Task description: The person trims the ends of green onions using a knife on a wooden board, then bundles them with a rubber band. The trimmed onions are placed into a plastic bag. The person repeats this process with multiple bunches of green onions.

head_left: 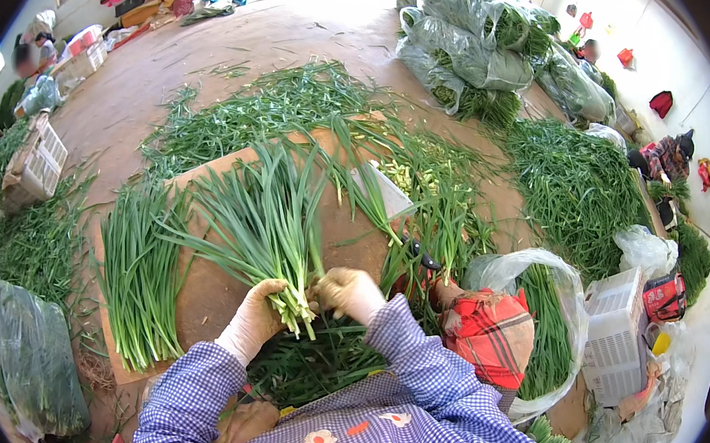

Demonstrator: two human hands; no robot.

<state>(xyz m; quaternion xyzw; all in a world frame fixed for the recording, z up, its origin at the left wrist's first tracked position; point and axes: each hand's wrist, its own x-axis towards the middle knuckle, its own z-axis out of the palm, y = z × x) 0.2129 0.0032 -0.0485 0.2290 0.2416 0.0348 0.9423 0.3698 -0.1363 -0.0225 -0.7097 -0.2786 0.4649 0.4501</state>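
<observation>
Checked smock (369, 432) nearest, leafy bunch (266, 209) fans forward from left hand (257, 319).

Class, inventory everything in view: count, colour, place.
Flat board: one, brown, centre left
Leafy bundle: one, green, board's left
Leafy bunch: one, green, centre
Loose leaf heaps: several, green, floor
Stuffed plastic bags: several, transparent, back and sides
Slatted plastic crates: at least two, white, both sides
Checked cloth: one, red, right of board
Hanging objects: several, some red, upper sides
Other people: at least two, clothing unclear, far edges
Checked sleeves: two, blue-white, lower centre
Left hand: one, pale-gloved, gripping bunch
Right hand: one, pale-gloved, beside bunch
</observation>
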